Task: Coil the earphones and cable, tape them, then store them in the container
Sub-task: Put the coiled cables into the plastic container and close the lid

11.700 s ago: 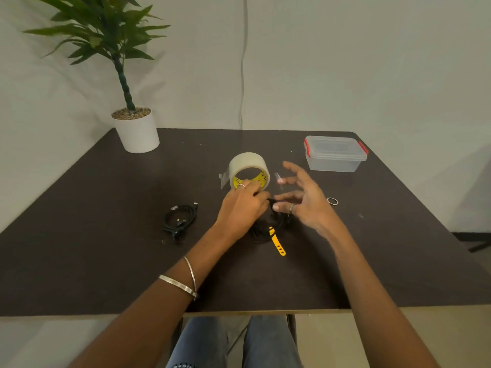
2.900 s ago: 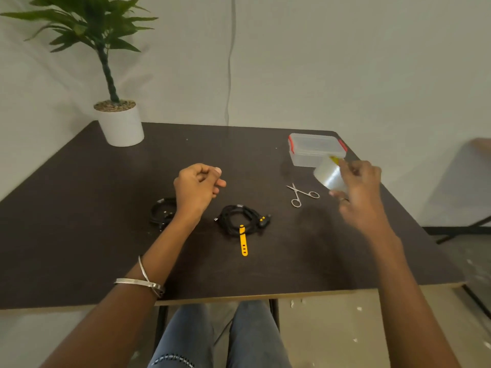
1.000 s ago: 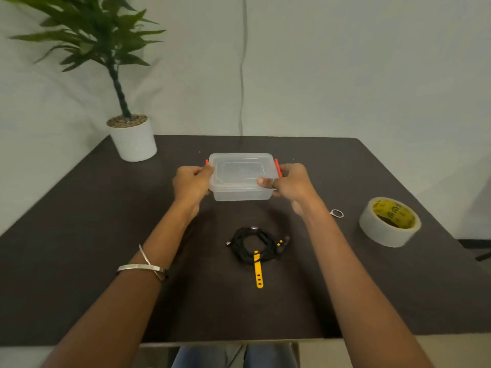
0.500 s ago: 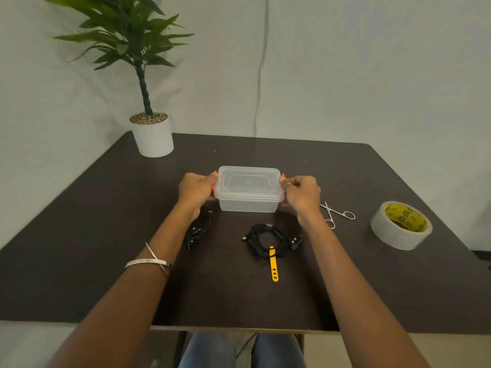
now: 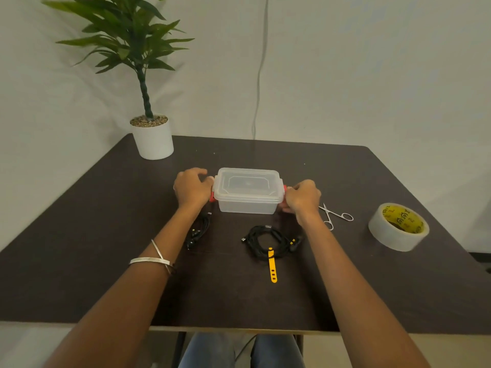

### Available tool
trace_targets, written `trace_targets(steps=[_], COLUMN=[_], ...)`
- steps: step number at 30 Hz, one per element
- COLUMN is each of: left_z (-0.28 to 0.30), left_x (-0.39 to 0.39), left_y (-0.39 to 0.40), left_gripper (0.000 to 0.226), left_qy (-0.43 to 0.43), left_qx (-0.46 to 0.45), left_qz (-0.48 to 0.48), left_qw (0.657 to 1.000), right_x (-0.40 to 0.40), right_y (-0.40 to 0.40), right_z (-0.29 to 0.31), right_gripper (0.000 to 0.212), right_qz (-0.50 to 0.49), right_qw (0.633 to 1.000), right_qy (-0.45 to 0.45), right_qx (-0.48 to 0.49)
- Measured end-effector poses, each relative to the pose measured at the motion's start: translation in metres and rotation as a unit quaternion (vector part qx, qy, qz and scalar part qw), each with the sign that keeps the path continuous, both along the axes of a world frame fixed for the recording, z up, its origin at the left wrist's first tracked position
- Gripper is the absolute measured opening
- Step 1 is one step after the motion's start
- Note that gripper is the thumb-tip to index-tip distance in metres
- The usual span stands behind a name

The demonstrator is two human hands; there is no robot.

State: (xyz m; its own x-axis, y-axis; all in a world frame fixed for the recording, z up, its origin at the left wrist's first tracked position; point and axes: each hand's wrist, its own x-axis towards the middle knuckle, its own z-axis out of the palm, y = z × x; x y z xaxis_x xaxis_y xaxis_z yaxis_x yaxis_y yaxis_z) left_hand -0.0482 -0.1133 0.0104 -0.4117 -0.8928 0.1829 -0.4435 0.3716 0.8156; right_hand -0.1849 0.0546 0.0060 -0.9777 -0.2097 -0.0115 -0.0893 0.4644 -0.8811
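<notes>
Fingers of the left hand (image 5: 191, 187) curled onto the red clip at the left end of the container (image 5: 248, 192); those of the right hand (image 5: 303, 198) pinching the clip opposite. Lid on (clear plastic), standing mid-table (image 5: 79, 235). Nearer: coiled cable (image 5: 269, 239) with yellow strap (image 5: 272, 264); earphones (image 5: 198, 231) partly under the left wrist. Rightward: scissors (image 5: 335, 215), then tape roll (image 5: 398, 226).

Bare forearms, two thin silver bangles (image 5: 156, 259) on the left wrist, blue jeans (image 5: 212, 350) below.
</notes>
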Motion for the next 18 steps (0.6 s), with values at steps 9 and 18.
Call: trace_targets(steps=[9, 18], left_z=[0.021, 0.005], left_x=[0.025, 0.015], left_y=[-0.002, -0.01], left_gripper=[0.082, 0.131], left_qy=[-0.079, -0.098], left_qx=[0.098, 0.123], left_qz=[-0.329, -0.348], left_qw=[0.936, 0.924], right_x=[-0.01, -0.035], right_y=[-0.003, -0.016], right_z=[0.045, 0.049], right_gripper=[0.099, 0.091], right_qz=[0.419, 0.484], right_qw=[0.837, 0.818], right_qy=[0.222, 0.143], right_qx=[0.273, 0.277])
